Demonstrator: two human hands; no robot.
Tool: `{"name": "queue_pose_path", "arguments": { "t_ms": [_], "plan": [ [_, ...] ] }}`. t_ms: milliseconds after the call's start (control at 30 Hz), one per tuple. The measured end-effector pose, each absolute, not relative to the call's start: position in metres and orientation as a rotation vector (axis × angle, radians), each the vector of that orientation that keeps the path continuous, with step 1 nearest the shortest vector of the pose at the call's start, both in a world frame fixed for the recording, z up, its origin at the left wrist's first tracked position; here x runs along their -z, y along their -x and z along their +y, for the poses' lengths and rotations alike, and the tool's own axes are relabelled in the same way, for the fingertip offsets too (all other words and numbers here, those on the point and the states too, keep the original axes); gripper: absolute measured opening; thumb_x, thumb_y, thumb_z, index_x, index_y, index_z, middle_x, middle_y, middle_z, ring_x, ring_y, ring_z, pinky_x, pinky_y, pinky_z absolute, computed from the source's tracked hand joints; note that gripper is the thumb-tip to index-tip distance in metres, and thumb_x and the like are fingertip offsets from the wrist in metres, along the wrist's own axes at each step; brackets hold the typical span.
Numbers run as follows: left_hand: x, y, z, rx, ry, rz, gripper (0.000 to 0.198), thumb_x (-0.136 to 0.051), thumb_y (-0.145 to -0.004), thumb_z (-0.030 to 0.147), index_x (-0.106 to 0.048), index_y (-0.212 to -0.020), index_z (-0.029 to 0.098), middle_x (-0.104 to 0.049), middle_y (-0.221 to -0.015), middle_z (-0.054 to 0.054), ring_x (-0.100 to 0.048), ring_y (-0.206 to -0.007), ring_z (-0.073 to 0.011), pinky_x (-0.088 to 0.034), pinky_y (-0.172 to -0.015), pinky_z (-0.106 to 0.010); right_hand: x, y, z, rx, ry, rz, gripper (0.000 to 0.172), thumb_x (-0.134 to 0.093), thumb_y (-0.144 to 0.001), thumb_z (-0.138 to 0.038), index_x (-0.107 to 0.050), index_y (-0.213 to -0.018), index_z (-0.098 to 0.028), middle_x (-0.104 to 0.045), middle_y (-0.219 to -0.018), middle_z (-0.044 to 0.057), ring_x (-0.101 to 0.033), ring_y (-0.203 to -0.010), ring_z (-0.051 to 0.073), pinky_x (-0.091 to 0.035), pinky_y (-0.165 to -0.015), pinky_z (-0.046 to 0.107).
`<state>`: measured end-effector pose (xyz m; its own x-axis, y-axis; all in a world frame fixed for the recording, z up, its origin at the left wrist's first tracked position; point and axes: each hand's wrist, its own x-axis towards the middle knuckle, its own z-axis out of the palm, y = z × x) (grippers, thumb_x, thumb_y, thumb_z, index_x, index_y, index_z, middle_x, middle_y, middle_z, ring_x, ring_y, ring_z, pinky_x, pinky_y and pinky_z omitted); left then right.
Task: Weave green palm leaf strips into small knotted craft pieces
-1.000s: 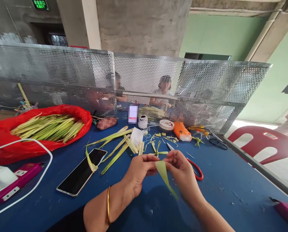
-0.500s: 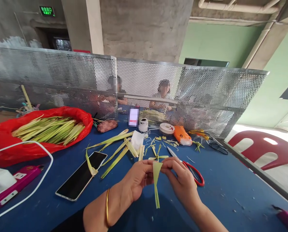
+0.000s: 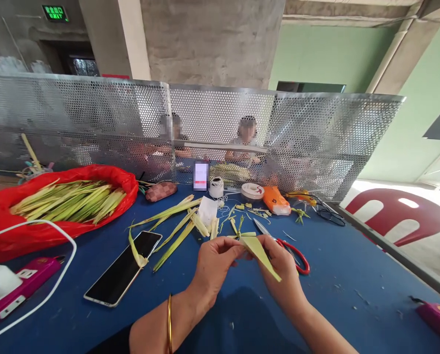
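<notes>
Between my two hands is a pale green leaf strip (image 3: 261, 254), wide at the fingers and narrowing to a tip that points down and right across my right hand. My left hand (image 3: 211, 268), with a gold bangle on the wrist, pinches its upper end between thumb and forefinger. Closed around the strip from the other side is my right hand (image 3: 283, 278), its fingertips partly hidden by the leaf. Thin green leaf ends stick up just beyond the fingers. Red-handled scissors (image 3: 297, 256) lie beside my right hand, blades pointing away.
A red plastic bag (image 3: 129, 194) full of leaf strips lies at left, near a purple power strip (image 3: 39, 275). Loose leaf strips (image 3: 175, 243) reach over a black phone (image 3: 122, 275). Behind stand a white thread spool (image 3: 217, 188), a tape roll (image 3: 252, 191), an orange packet (image 3: 276, 200) and a perforated metal screen (image 3: 220, 118).
The leaf strip's free end has swung from hanging straight down to slanting right, over my right hand. My hands have come slightly closer together. The camera view has shifted a little.
</notes>
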<state>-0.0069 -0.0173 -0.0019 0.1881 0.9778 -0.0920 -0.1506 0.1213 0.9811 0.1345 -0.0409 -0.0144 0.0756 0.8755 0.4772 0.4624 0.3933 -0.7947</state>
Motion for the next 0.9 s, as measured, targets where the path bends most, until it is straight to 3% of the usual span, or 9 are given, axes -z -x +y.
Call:
{"name": "queue_pose_path", "arguments": {
  "t_ms": [100,300,433,567,733,900],
  "plan": [
    [0.002,0.006,-0.018,-1.063,-1.104,0.986,0.022,-0.076,-0.065,0.036,-0.071,-0.071,0.016,-0.073,-0.071,-0.006,-0.064,-0.072,-0.0171,-0.044,-0.066,-0.025,0.016,-0.133,-0.041,-0.593,1.198,-1.420,0.008,-0.057,-0.085,-0.029,-0.056,-0.086,-0.021,-0.069,-0.075,0.003,-0.064,-0.066,0.018,-0.050,-0.059,0.027],
    [0.000,0.007,-0.019,-1.023,-1.082,0.915,0.025,-0.078,-0.063,0.036,-0.067,-0.073,0.016,-0.071,-0.071,-0.004,-0.064,-0.072,-0.0167,-0.045,-0.066,-0.025,0.019,-0.134,-0.038,-0.743,1.116,-1.312,0.027,-0.062,-0.080,-0.025,-0.048,-0.103,-0.023,-0.067,-0.071,-0.001,-0.064,-0.061,0.018,-0.050,-0.056,0.028],
    [0.000,0.008,-0.017,-0.979,-1.048,0.909,0.030,-0.080,-0.061,0.041,-0.067,-0.069,0.015,-0.067,-0.064,-0.003,-0.060,-0.062,-0.0142,-0.043,-0.062,-0.024,0.016,-0.132,-0.037,-0.810,1.101,-1.269,0.020,-0.064,-0.078,-0.028,-0.048,-0.087,-0.024,-0.062,-0.064,-0.004,-0.062,-0.056,0.017,-0.050,-0.053,0.027],
    [0.003,0.007,-0.014,-0.943,-0.980,0.938,0.030,-0.079,-0.063,0.042,-0.069,-0.071,0.015,-0.066,-0.063,-0.002,-0.057,-0.061,-0.0121,-0.042,-0.061,-0.023,0.018,-0.129,-0.033,-0.836,1.103,-1.226,0.030,-0.069,-0.075,-0.037,-0.044,-0.067,-0.023,-0.058,-0.059,-0.003,-0.058,-0.050,0.015,-0.047,-0.049,0.027],
    [0.007,0.008,-0.010,-0.998,-0.970,1.030,0.031,-0.083,-0.055,0.037,-0.067,-0.068,0.014,-0.062,-0.062,0.000,-0.053,-0.059,-0.0106,-0.038,-0.054,-0.021,0.026,-0.129,-0.032,-0.699,1.122,-1.326,0.019,-0.066,-0.080,-0.032,-0.053,-0.069,-0.021,-0.054,-0.059,-0.004,-0.054,-0.052,0.014,-0.045,-0.049,0.024],
    [0.004,0.012,-0.012,-0.994,-0.818,0.961,0.025,-0.081,-0.055,0.031,-0.065,-0.067,0.015,-0.062,-0.063,0.001,-0.052,-0.058,-0.0090,-0.038,-0.054,-0.020,0.027,-0.130,-0.035,-0.414,1.074,-1.636,0.013,-0.056,-0.088,-0.021,-0.066,-0.079,-0.023,-0.067,-0.077,0.002,-0.063,-0.071,0.017,-0.050,-0.065,0.026]
  ]
}}
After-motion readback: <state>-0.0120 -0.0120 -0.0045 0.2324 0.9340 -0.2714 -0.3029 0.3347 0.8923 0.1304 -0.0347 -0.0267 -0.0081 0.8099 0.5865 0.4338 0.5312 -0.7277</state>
